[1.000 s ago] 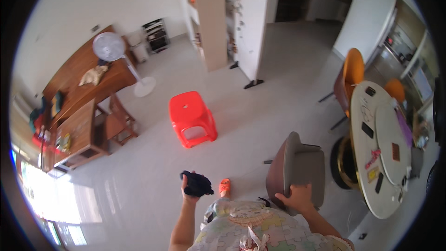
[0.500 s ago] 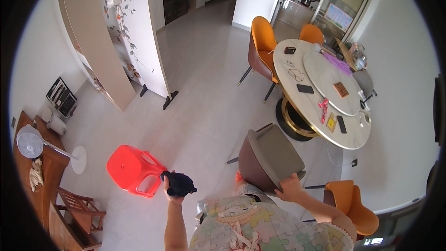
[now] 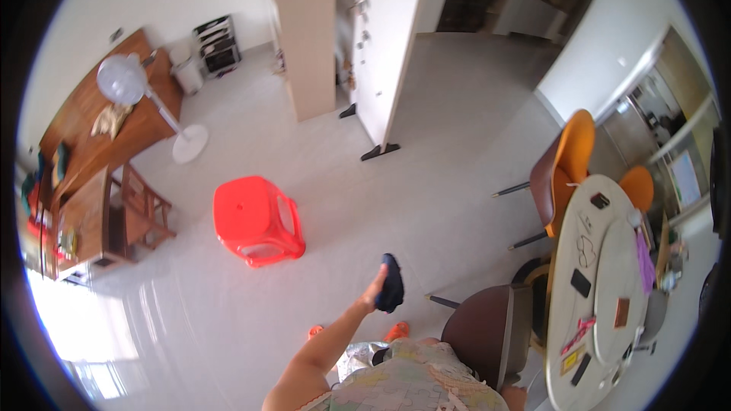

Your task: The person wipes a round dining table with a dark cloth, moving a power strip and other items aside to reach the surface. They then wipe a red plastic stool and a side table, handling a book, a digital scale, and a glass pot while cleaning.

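My left hand (image 3: 371,294) reaches forward over the floor, closed around a dark, soft-looking bundle (image 3: 392,285) that appears to be cloth. Orange footwear (image 3: 397,330) shows below it. Low at the right, part of my right hand (image 3: 515,397) is beside the brown and grey chair (image 3: 480,327); its fingers are too small and cut off to read. Ahead and left of the bundle, apart from it, stands a red plastic stool (image 3: 242,209).
A pale round table (image 3: 560,327) with phones, glasses and small items stands right, near an orange chair (image 3: 563,160). A white partition (image 3: 388,53) on black feet stands ahead. At left are a pedestal fan (image 3: 164,110), a wooden bench (image 3: 145,118) and a wooden chair (image 3: 145,202).
My view has swung left, so the table now sits farther right. My left hand still carries the dark bundle, its arm now stretched forward and right. The right hand has dropped toward the picture's lower edge.
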The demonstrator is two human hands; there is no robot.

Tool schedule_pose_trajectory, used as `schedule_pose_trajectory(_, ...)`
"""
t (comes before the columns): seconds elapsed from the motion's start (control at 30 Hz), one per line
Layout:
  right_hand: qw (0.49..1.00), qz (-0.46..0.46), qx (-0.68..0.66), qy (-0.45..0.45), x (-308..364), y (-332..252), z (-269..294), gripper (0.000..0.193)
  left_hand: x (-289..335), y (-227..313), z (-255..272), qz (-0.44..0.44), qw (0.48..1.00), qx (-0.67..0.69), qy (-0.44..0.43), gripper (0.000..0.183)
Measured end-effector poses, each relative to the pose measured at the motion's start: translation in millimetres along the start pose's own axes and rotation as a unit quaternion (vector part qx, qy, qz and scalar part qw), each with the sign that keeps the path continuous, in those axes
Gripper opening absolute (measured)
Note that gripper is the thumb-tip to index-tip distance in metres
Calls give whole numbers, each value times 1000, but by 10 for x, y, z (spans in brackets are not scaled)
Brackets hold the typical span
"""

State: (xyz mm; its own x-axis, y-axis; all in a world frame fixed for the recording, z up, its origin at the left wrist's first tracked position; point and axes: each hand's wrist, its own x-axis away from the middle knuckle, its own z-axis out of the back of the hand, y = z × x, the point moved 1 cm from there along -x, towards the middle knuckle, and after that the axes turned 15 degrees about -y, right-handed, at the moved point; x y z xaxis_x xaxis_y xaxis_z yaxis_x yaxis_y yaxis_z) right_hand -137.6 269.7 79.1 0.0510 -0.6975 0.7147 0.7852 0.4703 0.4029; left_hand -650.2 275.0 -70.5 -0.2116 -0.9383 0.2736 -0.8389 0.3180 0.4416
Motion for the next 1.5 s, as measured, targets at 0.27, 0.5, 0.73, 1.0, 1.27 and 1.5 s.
schedule_pose_trajectory(0.27,902,272,-167,290,-28,-490,2708,16,378,270,-473,54,813,-495,302,60)
schedule_pose_trajectory(0.5,814,506,-190,212,-81,-2741,3412,22,2028,1263,71,54,646,-637,417,45)
schedule_pose_trajectory(0.73,789,522,-322,-43,-352,-4617,3160,24,2681,1981,374,-72,709,-582,391,43)
schedule_pose_trajectory(1.0,764,609,-210,-41,-420,-6251,3814,32,2380,2361,165,-65,763,-616,187,51)
schedule_pose_trajectory(1.27,691,707,48,140,-1110,-7554,4902,32,2864,2312,1207,-158,799,-273,511,49)
schedule_pose_trajectory(1.5,642,756,46,121,-2215,-8944,5033,56,2769,1240,3949,-255,713,314,573,53)
